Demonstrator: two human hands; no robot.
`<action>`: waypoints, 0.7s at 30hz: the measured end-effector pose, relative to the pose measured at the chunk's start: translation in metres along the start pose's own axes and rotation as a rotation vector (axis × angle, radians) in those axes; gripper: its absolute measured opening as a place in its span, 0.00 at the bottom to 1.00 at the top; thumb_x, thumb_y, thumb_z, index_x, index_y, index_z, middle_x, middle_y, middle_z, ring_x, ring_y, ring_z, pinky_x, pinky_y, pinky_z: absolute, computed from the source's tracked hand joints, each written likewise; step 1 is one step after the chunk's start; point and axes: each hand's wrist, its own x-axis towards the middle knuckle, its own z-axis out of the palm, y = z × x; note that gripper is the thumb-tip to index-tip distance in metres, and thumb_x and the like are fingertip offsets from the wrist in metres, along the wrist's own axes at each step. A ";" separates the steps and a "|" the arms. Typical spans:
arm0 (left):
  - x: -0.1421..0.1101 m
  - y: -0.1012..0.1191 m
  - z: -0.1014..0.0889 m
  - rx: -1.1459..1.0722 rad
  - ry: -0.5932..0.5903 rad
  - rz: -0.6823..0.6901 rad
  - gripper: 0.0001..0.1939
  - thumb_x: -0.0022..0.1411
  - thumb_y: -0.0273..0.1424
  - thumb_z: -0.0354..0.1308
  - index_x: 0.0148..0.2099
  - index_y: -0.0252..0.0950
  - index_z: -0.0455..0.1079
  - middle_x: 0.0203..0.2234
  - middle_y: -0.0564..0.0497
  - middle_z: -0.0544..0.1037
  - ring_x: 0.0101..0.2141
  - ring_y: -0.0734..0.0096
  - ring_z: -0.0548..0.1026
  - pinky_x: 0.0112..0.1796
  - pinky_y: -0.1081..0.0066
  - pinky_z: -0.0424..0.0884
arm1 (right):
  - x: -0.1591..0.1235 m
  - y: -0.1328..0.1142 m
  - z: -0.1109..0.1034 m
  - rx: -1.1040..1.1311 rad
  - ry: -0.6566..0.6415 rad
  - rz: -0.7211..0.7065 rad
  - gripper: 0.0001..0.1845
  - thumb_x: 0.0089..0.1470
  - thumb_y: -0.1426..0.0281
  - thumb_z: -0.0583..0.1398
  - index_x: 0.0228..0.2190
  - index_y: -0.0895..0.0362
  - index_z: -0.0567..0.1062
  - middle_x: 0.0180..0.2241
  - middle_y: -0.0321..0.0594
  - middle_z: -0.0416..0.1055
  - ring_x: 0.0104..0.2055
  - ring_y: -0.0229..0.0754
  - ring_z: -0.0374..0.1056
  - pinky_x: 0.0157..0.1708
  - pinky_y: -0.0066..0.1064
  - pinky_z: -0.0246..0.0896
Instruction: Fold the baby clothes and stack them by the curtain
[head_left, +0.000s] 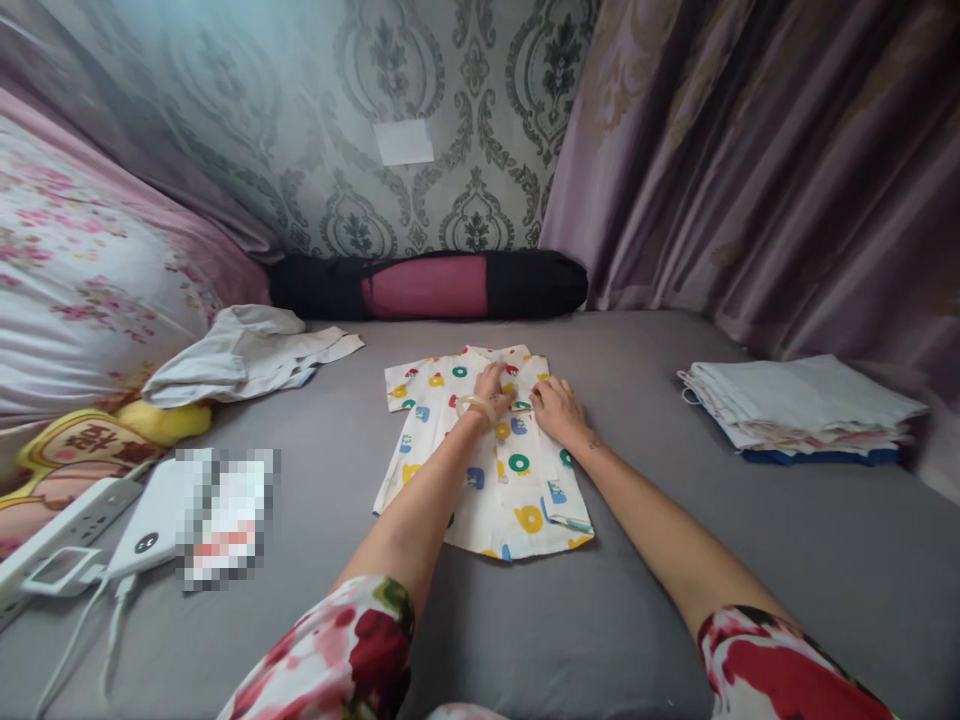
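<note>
A small white short-sleeved shirt [480, 500] lies on the grey bed sheet, printed with colourful letter-like shapes. Its collar points away from me and its left-hand sleeve is spread out. At the right, the side and sleeve appear folded inward over the front. My left hand [493, 392], with a pale bangle at the wrist, rests on the chest of the shirt with its fingers stretched out. Beside it, my right hand [558, 408] has bent fingers closed on the fabric at the right edge; the thumb is mostly hidden.
A stack of folded clothes [802, 405] sits at the right. Crumpled light garments [240, 355] lie at the back left. A black and pink roll [427, 287] lines the wall. Near left are a power strip [67, 535], a white power bank [161, 515] and cables.
</note>
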 end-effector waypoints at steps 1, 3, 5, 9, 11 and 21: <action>0.000 0.000 0.000 -0.002 -0.002 0.002 0.34 0.47 0.26 0.62 0.58 0.35 0.64 0.58 0.41 0.64 0.59 0.50 0.60 0.60 0.55 0.56 | 0.001 0.000 0.000 -0.009 -0.004 0.000 0.17 0.63 0.65 0.48 0.44 0.55 0.73 0.48 0.49 0.68 0.50 0.52 0.60 0.48 0.40 0.55; 0.001 0.000 0.000 -0.004 0.000 0.010 0.35 0.46 0.26 0.62 0.59 0.35 0.63 0.58 0.41 0.64 0.59 0.49 0.60 0.60 0.54 0.56 | 0.003 0.002 0.002 -0.010 -0.014 -0.013 0.17 0.62 0.64 0.49 0.45 0.55 0.72 0.50 0.50 0.67 0.51 0.53 0.59 0.50 0.42 0.54; 0.001 0.000 0.001 -0.005 0.006 0.021 0.36 0.46 0.25 0.62 0.59 0.35 0.63 0.59 0.41 0.63 0.59 0.49 0.60 0.60 0.54 0.55 | 0.008 0.008 0.005 0.022 -0.029 -0.047 0.18 0.61 0.65 0.50 0.49 0.54 0.70 0.55 0.48 0.65 0.55 0.53 0.58 0.53 0.44 0.52; 0.001 0.000 0.001 -0.007 0.011 0.047 0.36 0.46 0.24 0.61 0.60 0.33 0.62 0.59 0.40 0.63 0.59 0.51 0.61 0.61 0.56 0.55 | 0.020 0.022 0.013 0.105 -0.116 -0.082 0.26 0.60 0.64 0.48 0.58 0.55 0.63 0.64 0.43 0.56 0.63 0.51 0.51 0.59 0.47 0.46; -0.001 -0.001 0.001 -0.005 0.008 0.057 0.36 0.47 0.24 0.61 0.60 0.33 0.62 0.59 0.41 0.64 0.59 0.52 0.61 0.60 0.57 0.56 | 0.026 0.026 0.015 0.105 -0.162 -0.059 0.29 0.59 0.63 0.48 0.60 0.54 0.61 0.65 0.43 0.53 0.64 0.52 0.49 0.59 0.49 0.46; 0.000 -0.004 0.005 0.050 -0.008 0.099 0.32 0.48 0.24 0.58 0.58 0.41 0.68 0.56 0.50 0.70 0.56 0.57 0.64 0.58 0.59 0.60 | 0.052 0.027 0.013 0.010 -0.150 -0.002 0.28 0.60 0.66 0.44 0.59 0.53 0.64 0.65 0.43 0.54 0.59 0.59 0.55 0.53 0.55 0.53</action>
